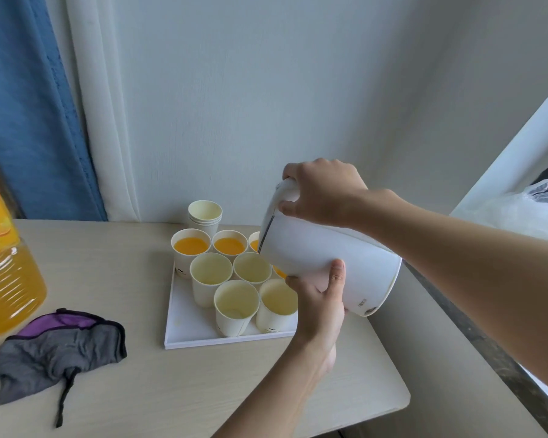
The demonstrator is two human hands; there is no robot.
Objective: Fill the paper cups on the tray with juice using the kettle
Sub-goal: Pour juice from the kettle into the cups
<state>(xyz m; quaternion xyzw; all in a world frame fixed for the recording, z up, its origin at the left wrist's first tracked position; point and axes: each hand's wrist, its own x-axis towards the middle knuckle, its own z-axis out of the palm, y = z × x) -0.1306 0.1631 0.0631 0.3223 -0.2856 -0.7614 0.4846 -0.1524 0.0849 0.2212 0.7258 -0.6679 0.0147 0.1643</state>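
A white kettle (pixel 323 257) is tilted to the left over the right side of a white tray (pixel 187 327). My right hand (pixel 323 191) grips its handle at the top. My left hand (pixel 320 301) cups its lower side, thumb up on the wall. Paper cups stand in rows on the tray. Two back cups (pixel 191 245) (pixel 229 245) hold orange juice, and a third (pixel 253 243) shows juice beside the spout. Another juice-filled cup (pixel 279 272) peeks out under the kettle. Two middle cups (pixel 211 270) (pixel 252 267) and two front cups (pixel 236 300) (pixel 277 298) look empty.
A stack of spare cups (pixel 204 213) stands behind the tray by the wall. A large juice bottle (pixel 4 263) is at the far left. A grey and purple cloth (pixel 60 346) lies left of the tray. A plastic bag (pixel 525 213) sits on a ledge at the right.
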